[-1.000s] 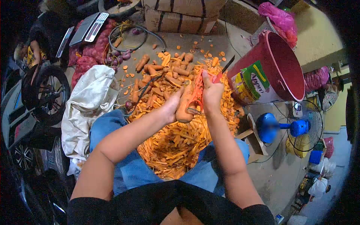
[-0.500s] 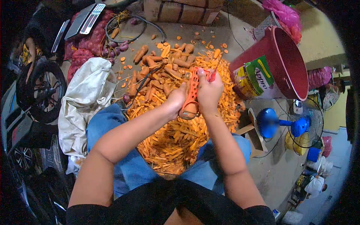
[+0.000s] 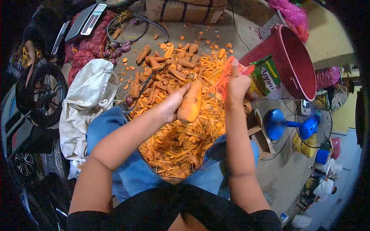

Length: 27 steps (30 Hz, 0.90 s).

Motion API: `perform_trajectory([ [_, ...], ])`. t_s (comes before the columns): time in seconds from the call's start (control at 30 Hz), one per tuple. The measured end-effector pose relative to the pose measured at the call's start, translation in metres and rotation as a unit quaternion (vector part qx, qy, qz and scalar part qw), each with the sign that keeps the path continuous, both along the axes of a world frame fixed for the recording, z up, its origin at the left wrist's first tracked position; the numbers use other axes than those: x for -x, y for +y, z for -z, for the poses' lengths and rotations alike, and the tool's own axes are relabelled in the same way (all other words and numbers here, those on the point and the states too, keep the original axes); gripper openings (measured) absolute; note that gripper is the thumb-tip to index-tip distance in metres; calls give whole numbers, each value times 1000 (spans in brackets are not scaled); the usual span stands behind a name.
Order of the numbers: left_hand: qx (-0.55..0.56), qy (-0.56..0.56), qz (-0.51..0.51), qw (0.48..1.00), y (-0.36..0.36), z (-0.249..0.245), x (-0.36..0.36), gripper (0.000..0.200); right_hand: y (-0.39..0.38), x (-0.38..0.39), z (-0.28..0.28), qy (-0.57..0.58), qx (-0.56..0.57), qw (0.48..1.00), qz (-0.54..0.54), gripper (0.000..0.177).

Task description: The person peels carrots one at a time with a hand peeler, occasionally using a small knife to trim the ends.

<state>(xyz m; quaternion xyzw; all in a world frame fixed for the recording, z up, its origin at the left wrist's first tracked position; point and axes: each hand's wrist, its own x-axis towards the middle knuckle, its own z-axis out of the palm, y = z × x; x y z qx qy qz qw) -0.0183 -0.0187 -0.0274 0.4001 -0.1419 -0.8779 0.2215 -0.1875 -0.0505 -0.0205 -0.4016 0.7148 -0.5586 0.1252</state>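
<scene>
A thick carrot (image 3: pixel 192 103), its visible side bright orange, is gripped in my left hand (image 3: pixel 173 106). My right hand (image 3: pixel 238 86) is wrapped around an orange-red peeler (image 3: pixel 222 79), which is blurred and apart from the carrot, to its right. Below both hands, between my knees, spreads a heap of orange carrot peelings (image 3: pixel 173 148). Several whole carrots (image 3: pixel 156 85) with dull, dirty skin lie at the heap's far left side. Small cut carrot rounds are scattered on the floor beyond.
A dark red bucket (image 3: pixel 266 46) with a green and yellow label tilts at the right, near a blue fan (image 3: pixel 308 131). On the left are a white sack (image 3: pixel 86 104), red net bags of onions (image 3: pixel 92 44) and a scale (image 3: pixel 81 23). A cardboard box (image 3: pixel 185 11) stands behind.
My right hand has swung the peeler off the carrot, up and to the right. The carrot stays in my left hand, and its orange side now shows.
</scene>
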Motion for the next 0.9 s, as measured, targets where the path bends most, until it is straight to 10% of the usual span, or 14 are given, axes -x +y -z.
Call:
perform_trajectory([
  [0.2,-17,7,-83,996,-2,8,5,41,29,-75,-29,-146,-6,984,-97,23],
  [0.37,17,-14,-71,997,4,7,9,43,32,-71,-17,5,-23,992,-127,20],
  [0.57,127,-39,209,969,35,-35,10,39,-8,17,25,114,61,989,69,24],
  [0.8,43,6,29,999,4,-11,-3,38,-2,-5,-9,-67,-89,992,59,31],
  [0.9,58,-6,-19,998,-5,2,-3,34,-1,-27,-10,-131,40,990,-21,27],
])
